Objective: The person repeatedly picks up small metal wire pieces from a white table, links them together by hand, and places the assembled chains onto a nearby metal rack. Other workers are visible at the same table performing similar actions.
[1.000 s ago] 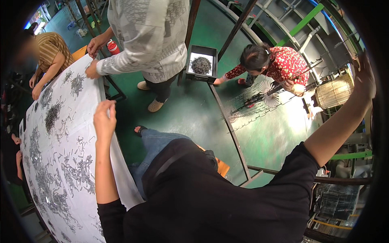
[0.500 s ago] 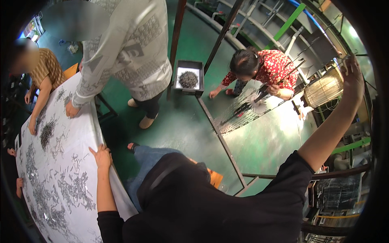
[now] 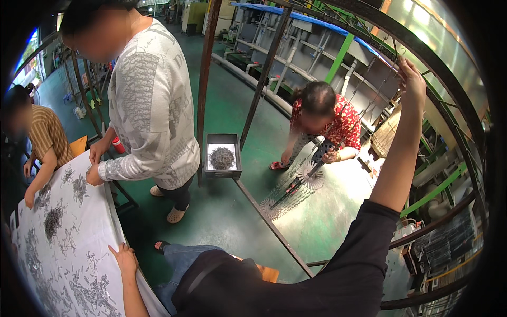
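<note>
My left hand lies on the near edge of the white-covered table, fingers spread and holding nothing. Loose small dark metal pieces are scattered on the cloth beside it. My right arm is raised high at the right. The fingers of my right hand are pinched together near the dark metal frame, with the curved tip of a thin wire hook showing just above them. The rest of the hook is hidden by the fingers.
A grey bin holds a heap of dark pieces. Beyond the frame's low bar, a crouching person in red grips a rod with pale round discs. A person in a patterned sweater and another in brown stripes are at the table.
The view has tilted up. My right hand appears further left and higher, now at a hook. The standing person's hands have come together above the table. My left hand stays on the table edge.
</note>
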`<state>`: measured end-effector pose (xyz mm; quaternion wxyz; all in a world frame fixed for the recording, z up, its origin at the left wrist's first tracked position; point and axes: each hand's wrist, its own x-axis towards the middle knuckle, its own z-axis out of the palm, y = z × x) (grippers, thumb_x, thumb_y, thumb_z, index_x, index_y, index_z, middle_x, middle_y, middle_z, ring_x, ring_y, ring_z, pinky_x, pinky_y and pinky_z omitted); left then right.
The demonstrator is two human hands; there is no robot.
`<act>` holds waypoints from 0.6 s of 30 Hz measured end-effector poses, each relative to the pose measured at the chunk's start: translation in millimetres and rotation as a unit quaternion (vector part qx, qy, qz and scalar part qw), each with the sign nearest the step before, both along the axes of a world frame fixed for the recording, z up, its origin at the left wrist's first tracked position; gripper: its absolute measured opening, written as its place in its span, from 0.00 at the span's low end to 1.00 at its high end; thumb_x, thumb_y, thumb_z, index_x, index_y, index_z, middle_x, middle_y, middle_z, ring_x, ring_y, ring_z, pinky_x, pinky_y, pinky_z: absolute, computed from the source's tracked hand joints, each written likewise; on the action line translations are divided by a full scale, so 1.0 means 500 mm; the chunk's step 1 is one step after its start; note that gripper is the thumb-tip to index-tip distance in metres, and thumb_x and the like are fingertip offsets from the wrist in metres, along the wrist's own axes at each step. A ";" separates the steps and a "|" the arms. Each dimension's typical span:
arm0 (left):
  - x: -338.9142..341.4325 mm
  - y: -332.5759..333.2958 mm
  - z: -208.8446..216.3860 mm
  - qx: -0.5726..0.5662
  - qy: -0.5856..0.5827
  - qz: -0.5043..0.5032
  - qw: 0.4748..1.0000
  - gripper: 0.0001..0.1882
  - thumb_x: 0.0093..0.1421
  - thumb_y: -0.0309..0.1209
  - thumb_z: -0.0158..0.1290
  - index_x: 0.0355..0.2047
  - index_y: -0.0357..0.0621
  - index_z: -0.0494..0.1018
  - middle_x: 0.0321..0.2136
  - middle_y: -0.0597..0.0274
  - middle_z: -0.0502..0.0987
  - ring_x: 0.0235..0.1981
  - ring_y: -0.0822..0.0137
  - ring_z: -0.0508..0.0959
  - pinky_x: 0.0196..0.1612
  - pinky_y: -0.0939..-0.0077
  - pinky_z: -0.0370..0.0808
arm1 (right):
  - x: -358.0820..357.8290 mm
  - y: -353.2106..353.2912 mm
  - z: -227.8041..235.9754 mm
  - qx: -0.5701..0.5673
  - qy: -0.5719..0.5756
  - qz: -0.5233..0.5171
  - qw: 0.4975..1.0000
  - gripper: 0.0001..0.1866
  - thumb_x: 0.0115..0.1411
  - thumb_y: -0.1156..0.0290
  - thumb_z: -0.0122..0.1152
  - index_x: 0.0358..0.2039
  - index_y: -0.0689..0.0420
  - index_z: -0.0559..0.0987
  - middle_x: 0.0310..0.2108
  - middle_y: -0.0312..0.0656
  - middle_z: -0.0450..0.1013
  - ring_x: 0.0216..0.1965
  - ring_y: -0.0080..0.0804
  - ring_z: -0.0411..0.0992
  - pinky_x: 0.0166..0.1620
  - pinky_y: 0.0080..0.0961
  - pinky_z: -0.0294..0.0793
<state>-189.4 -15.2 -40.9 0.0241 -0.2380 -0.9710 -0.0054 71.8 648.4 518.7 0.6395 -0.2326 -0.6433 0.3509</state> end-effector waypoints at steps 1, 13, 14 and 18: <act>0.002 0.000 0.000 0.006 0.001 0.000 1.000 0.07 0.50 0.26 0.55 0.29 0.45 0.81 0.38 0.61 0.79 0.55 0.61 0.70 0.66 0.33 0.35 | -0.006 0.008 0.009 0.013 0.000 -0.008 1.000 0.12 0.56 0.62 0.66 0.40 0.50 0.84 0.26 0.22 0.73 0.25 0.11 0.62 0.26 0.14 0.52; 0.007 -0.007 0.002 0.037 -0.001 0.006 0.999 0.08 0.50 0.25 0.54 0.29 0.44 0.81 0.38 0.60 0.80 0.55 0.60 0.70 0.67 0.36 0.34 | -0.064 0.059 0.070 0.032 0.057 0.016 0.998 0.08 0.54 0.68 0.68 0.34 0.55 0.84 0.19 0.29 0.72 0.16 0.13 0.61 0.18 0.13 0.50; 0.007 -0.007 0.002 0.038 -0.003 0.008 0.999 0.08 0.50 0.24 0.54 0.29 0.44 0.81 0.38 0.60 0.80 0.55 0.60 0.70 0.67 0.36 0.34 | -0.071 0.064 0.071 0.035 0.070 0.016 0.997 0.08 0.53 0.69 0.68 0.34 0.55 0.84 0.18 0.29 0.72 0.16 0.13 0.61 0.18 0.13 0.51; 0.005 -0.010 -0.002 0.043 0.000 0.006 0.999 0.08 0.49 0.24 0.55 0.29 0.44 0.81 0.37 0.60 0.80 0.55 0.60 0.70 0.67 0.36 0.35 | -0.080 0.074 0.080 0.057 0.022 -0.007 0.998 0.11 0.55 0.68 0.65 0.38 0.57 0.83 0.26 0.35 0.76 0.23 0.17 0.68 0.24 0.15 0.62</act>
